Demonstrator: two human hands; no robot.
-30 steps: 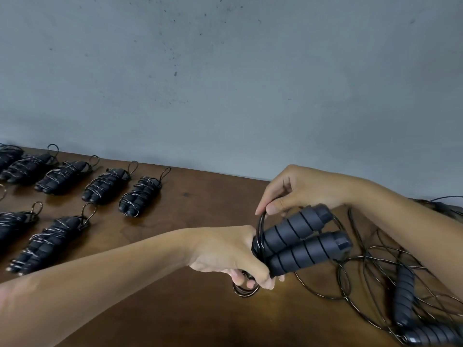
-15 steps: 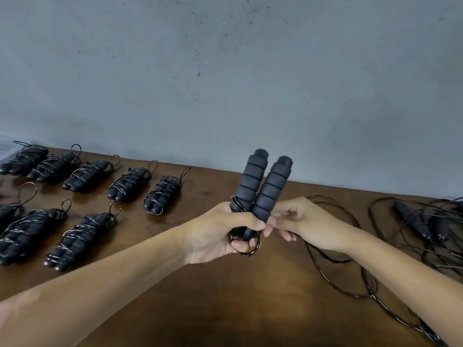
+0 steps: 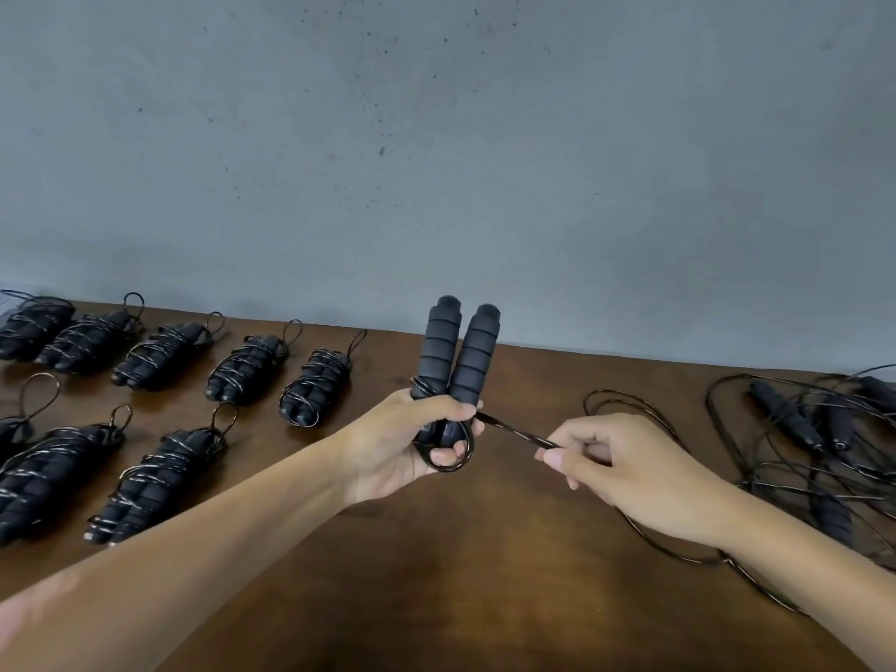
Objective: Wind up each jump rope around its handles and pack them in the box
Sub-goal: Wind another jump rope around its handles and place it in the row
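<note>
**Two handles upright, cord drawn taut to the right**

Grey, speckled wall [image 3: 436, 138] fills the upper half of the head view, and below it runs a dark brown wooden table [image 3: 485, 574]. I can read no brand, label or writing on anything; the handles and cords are plain black.

Near the middle, the left hand [image 3: 402, 443] is curled round the lower ends of a pair of foam handles [image 3: 458, 354], held side by side and standing nearly upright above the table, tops close to the line where wall meets wood. A small loop of cord [image 3: 448, 448] hangs round the fingers at the bottom of that grip. From the handles a short stretch of the rope [image 3: 516, 431] runs tight, down and to the right, into the right hand [image 3: 625, 470], which pinches it between thumb and forefinger with the other fingers curled beneath. Behind that hand the slack of the same cord lies looped on the table.

To the left, wound bundles [image 3: 312, 385] lie in two rows, each a pair of handles wrapped in its cord with a little loop sticking out at the far end. At the right edge sits a tangle of unwound ropes [image 3: 814, 438], handles and cords all mixed together.
</note>
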